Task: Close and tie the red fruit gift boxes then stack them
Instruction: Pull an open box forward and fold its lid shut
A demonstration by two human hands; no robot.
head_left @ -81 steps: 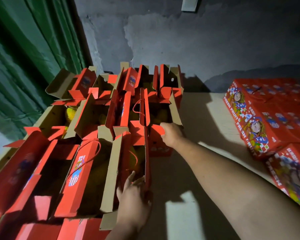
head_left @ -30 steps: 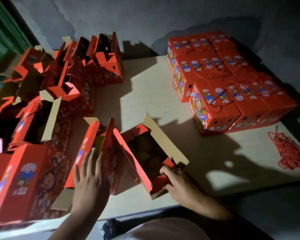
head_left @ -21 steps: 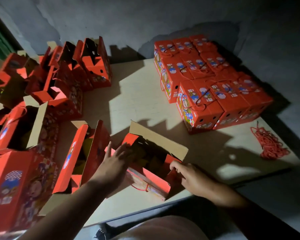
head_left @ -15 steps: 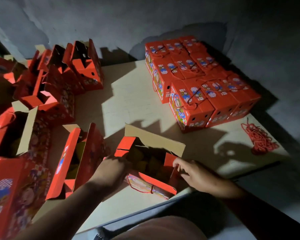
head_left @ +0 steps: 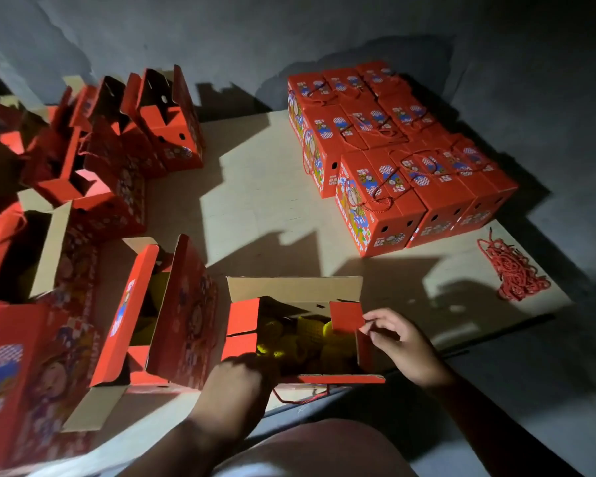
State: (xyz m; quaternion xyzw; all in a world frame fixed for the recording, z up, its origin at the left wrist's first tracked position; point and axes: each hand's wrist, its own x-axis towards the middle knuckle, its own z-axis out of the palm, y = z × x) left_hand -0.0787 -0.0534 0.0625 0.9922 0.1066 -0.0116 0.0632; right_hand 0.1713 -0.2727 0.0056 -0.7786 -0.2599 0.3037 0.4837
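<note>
At the table's (head_left: 255, 201) near edge an open red gift box (head_left: 300, 342) shows yellow fruit (head_left: 289, 335). The right hand (head_left: 398, 342) pinches its right end flap (head_left: 346, 316); the left hand (head_left: 236, 383) grips the near-left corner. Open boxes (head_left: 124, 156) crowd the left, closed tied boxes (head_left: 393, 153) far right, loose red cords (head_left: 511, 270) beside them.

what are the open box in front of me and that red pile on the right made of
Open gift box: looks like corrugated cardboard, with red print outside and a bare tan, matte inside showing on its raised back flap. Red pile: seemingly thin twisted cord in loose tangled strands, like the handles on the closed boxes; the fibre can't be told.
</note>
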